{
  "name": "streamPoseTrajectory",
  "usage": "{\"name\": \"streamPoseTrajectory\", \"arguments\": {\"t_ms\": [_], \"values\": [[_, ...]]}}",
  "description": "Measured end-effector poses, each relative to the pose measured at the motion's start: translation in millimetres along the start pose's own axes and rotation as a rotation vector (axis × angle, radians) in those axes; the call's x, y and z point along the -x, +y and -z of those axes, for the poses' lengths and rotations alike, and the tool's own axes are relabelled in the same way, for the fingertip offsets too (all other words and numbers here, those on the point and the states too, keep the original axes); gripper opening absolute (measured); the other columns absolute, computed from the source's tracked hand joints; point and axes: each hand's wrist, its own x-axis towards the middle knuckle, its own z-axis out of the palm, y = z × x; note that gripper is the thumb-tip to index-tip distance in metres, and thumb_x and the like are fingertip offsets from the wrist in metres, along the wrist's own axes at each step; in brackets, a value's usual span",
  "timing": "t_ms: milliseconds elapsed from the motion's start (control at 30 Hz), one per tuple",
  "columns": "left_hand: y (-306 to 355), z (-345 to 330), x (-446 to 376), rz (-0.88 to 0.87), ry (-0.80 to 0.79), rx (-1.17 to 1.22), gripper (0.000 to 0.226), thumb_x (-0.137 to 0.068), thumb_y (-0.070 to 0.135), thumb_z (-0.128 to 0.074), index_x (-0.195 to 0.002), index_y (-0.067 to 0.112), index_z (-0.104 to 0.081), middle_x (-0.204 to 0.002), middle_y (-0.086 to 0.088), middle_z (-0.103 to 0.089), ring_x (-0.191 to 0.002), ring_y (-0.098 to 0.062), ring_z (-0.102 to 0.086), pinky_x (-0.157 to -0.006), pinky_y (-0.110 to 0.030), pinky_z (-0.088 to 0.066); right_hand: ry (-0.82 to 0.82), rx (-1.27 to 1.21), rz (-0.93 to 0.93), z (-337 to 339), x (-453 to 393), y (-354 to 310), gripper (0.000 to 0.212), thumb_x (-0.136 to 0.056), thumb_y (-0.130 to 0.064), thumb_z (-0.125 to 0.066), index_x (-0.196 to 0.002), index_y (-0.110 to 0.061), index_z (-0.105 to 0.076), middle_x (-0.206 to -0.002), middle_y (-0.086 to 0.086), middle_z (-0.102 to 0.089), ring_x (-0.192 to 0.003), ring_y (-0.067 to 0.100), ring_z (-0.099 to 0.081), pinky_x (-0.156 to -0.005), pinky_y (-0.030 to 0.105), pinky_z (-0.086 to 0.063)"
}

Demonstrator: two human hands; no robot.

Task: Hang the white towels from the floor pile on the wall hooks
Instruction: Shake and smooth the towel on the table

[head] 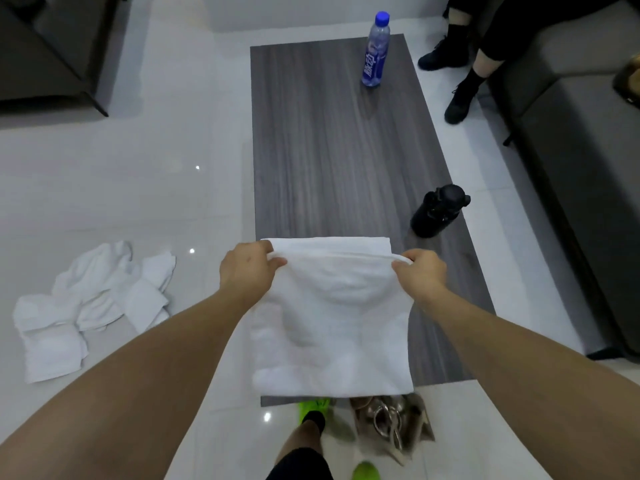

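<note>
A white towel (332,317) lies spread over the near end of a grey wooden table (339,150), its far edge folded toward me. My left hand (247,270) pinches the towel's far left corner, and my right hand (420,273) pinches its far right corner. Both hands lift that folded edge slightly off the table. A pile of several crumpled white towels (86,306) rests on the glossy white floor to my left. No wall hooks are in view.
A blue-capped water bottle (376,50) stands at the table's far end and a black bottle (438,211) at its right edge. A seated person's legs in black shoes (460,95) are by a dark sofa (571,150) on the right. A tan bag (394,427) lies by my feet.
</note>
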Motion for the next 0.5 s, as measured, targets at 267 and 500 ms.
{"name": "streamPoseTrajectory", "arguments": {"t_ms": [267, 500], "values": [[-19.5, -101.7, -133.5, 0.198, -0.156, 0.037, 0.066, -0.085, 0.037, -0.074, -0.137, 0.012, -0.041, -0.129, -0.013, -0.050, -0.118, -0.034, -0.052, -0.094, -0.044, -0.048, 0.047, 0.166, -0.125, -81.8, -132.9, 10.4, 0.035, -0.087, -0.024, -0.065, -0.119, -0.012, -0.059, -0.109, 0.012, -0.066, -0.103, 0.035, -0.063, -0.077, 0.032, -0.049], [-44.0, -166.3, -115.3, 0.410, -0.175, 0.139, 0.061, -0.091, 0.032, -0.065, -0.139, 0.008, -0.038, -0.134, -0.016, -0.042, -0.122, -0.037, -0.046, -0.096, -0.045, -0.044, 0.086, 0.235, -0.244, -122.5, -143.3, 56.3, 0.048, -0.091, -0.031, -0.066, -0.130, -0.006, -0.056, -0.131, 0.018, -0.054, -0.115, 0.037, -0.057, -0.093, 0.039, -0.049]]}}
